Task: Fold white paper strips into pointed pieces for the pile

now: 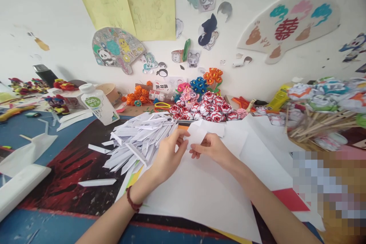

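A small piece of white paper [197, 132] is held up between my two hands, above large white sheets [197, 194]. My left hand [170, 153], with a dark red bead bracelet at the wrist, pinches its left edge between thumb and fingers. On the other side, my right hand [213, 148] grips the lower right edge, fingers curled behind it. Just left of my left hand lies a heap of folded white paper strips [137, 139]. One loose folded strip [97, 182] rests apart from the heap on the dark red and black mat [74, 167].
Behind the paper stand red-and-white paper flowers [211, 108] and orange and blue craft flowers [199, 85]. A white bottle [98, 103] leans at the back left. Sticks with paper blooms [317, 124] lie at right. A white box-like object [21, 190] sits at the left edge.
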{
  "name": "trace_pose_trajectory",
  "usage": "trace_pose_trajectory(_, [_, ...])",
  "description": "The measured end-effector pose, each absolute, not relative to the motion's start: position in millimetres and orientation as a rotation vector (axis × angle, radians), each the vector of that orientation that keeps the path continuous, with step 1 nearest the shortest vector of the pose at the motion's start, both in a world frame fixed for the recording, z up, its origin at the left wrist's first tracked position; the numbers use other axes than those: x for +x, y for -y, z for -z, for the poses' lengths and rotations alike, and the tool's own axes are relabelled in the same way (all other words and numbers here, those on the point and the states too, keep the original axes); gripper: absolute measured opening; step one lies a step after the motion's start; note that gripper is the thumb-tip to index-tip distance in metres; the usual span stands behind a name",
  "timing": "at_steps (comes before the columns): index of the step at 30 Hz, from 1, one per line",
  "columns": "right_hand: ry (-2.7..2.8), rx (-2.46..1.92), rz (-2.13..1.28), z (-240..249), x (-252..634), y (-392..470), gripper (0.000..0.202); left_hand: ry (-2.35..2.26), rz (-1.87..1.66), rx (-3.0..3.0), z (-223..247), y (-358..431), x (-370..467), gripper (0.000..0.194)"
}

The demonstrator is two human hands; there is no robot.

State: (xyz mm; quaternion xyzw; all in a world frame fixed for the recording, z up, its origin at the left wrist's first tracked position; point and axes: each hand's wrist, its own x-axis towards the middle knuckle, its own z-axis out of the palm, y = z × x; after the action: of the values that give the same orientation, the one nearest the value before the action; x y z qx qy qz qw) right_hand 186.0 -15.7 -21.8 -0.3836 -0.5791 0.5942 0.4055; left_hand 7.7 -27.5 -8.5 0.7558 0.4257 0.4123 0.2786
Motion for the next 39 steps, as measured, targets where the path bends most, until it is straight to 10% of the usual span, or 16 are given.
trace_pose_trajectory(39, [1.433,-0.961,-1.281,19.1,186.1,17.6,0.018,-1.019,-0.907,1.769,1.5,26.3,7.6,0.026])
